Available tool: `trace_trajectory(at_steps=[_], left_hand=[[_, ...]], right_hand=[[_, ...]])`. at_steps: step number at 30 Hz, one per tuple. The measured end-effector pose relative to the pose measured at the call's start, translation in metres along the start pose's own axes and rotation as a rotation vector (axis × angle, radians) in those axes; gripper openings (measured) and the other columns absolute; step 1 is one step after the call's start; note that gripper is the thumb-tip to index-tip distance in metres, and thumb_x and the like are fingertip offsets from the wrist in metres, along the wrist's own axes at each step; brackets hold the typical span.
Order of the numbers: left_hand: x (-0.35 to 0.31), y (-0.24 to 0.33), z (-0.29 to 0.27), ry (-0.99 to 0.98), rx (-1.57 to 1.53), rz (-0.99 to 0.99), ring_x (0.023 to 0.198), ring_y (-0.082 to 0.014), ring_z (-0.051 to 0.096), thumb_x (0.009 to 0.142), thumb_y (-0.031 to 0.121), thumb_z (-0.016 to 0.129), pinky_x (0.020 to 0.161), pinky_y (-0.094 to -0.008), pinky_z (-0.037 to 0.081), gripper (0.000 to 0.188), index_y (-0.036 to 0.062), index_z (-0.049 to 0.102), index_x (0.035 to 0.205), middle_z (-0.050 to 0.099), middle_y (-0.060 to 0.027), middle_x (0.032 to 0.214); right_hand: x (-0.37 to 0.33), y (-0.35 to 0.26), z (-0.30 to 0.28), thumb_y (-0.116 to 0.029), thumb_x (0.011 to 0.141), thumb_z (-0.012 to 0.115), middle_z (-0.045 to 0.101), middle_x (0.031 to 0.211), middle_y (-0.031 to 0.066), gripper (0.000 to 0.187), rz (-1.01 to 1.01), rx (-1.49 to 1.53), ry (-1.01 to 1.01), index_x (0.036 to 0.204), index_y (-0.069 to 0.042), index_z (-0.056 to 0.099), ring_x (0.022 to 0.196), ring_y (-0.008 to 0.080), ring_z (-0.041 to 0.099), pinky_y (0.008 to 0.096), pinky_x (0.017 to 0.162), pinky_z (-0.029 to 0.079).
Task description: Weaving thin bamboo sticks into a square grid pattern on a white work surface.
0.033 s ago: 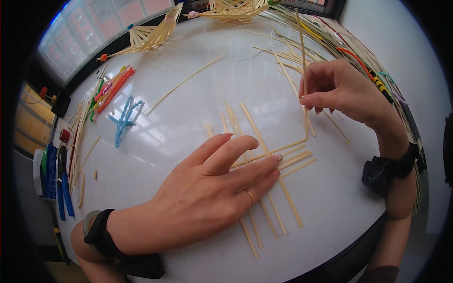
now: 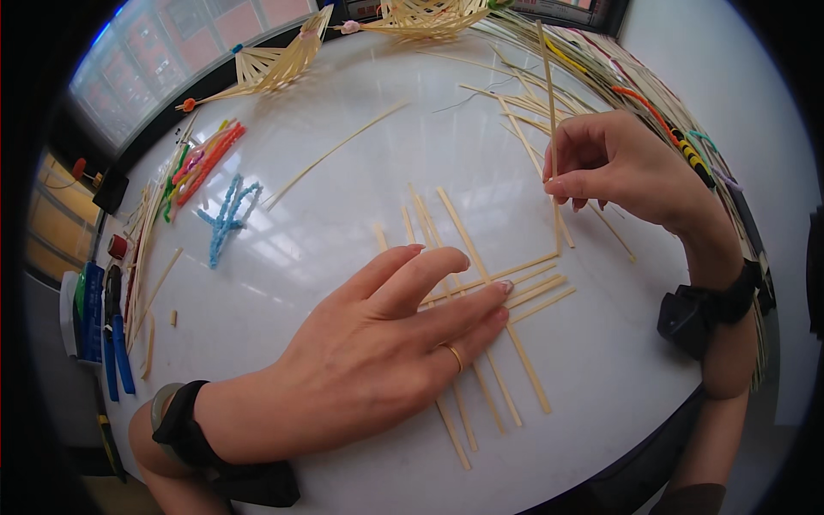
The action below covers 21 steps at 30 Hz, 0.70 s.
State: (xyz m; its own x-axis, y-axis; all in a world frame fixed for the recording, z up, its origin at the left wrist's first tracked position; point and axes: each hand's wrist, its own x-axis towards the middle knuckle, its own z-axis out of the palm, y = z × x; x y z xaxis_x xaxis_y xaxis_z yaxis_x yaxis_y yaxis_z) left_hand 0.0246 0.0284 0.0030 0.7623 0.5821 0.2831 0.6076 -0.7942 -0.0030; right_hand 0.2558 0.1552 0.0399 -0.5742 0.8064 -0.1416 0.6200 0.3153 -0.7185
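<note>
My left fingers (image 2: 455, 316) are loosely fanned over a criss-cross lattice of flat, pale bamboo-looking strips (image 2: 487, 279) on the glossy white tabletop (image 2: 618, 343), probably so nothing slides, while my right hand (image 2: 592, 172) pinches one long, thin tan strip (image 2: 550, 86), seemingly for control.

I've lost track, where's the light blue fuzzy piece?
On the head view's left, the light blue fuzzy piece lies on the table, below the bright fuzzy sticks.
</note>
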Motion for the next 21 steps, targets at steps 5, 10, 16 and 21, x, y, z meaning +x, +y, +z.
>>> trace_trajectory(at_steps=[5,10,16,21], left_hand=[[0.0000,-0.0007,-0.0010,-0.002,0.009,0.010,0.114,-0.0244,0.048,0.075,0.013,0.060,0.092,-0.0353,0.048,0.038,0.0073,0.065,0.112,0.058,0.0000,0.128],[0.0008,-0.0007,-0.0004,-0.005,0.009,0.015,0.113,-0.0238,0.049,0.076,0.013,0.059,0.090,-0.0349,0.048,0.037,0.0072,0.064,0.113,0.059,-0.0004,0.127],[0.0000,-0.0011,0.0003,-0.002,0.000,0.012,0.111,-0.0240,0.050,0.076,0.013,0.059,0.089,-0.0351,0.049,0.038,0.0067,0.064,0.113,0.059,-0.0011,0.127],[-0.0002,-0.0016,-0.0003,-0.004,0.011,0.024,0.111,-0.0242,0.050,0.076,0.013,0.058,0.089,-0.0354,0.048,0.039,0.0066,0.063,0.114,0.059,-0.0015,0.127]], right_hand=[[-0.0020,-0.0069,-0.0002,-0.010,0.081,0.066,0.065,0.071,0.0013,0.007,0.071,0.011,-0.001,0.081,-0.005,0.061,0.060,0.0059,0.060,0.0186,0.053,0.045],[-0.0009,-0.0041,0.0003,-0.011,0.081,0.066,0.066,0.070,0.0016,0.008,0.108,0.040,0.002,0.081,-0.005,0.061,0.058,0.0053,0.061,0.0176,0.050,0.045],[0.0033,-0.0018,0.0040,-0.011,0.082,0.066,0.066,0.069,0.0021,0.008,0.087,0.097,-0.025,0.082,-0.005,0.061,0.058,0.0047,0.061,0.0166,0.050,0.044],[0.0050,-0.0011,0.0060,-0.014,0.085,0.066,0.066,0.070,0.0034,0.012,0.130,0.214,-0.071,0.090,-0.005,0.059,0.056,0.0031,0.059,0.0168,0.049,0.042]])
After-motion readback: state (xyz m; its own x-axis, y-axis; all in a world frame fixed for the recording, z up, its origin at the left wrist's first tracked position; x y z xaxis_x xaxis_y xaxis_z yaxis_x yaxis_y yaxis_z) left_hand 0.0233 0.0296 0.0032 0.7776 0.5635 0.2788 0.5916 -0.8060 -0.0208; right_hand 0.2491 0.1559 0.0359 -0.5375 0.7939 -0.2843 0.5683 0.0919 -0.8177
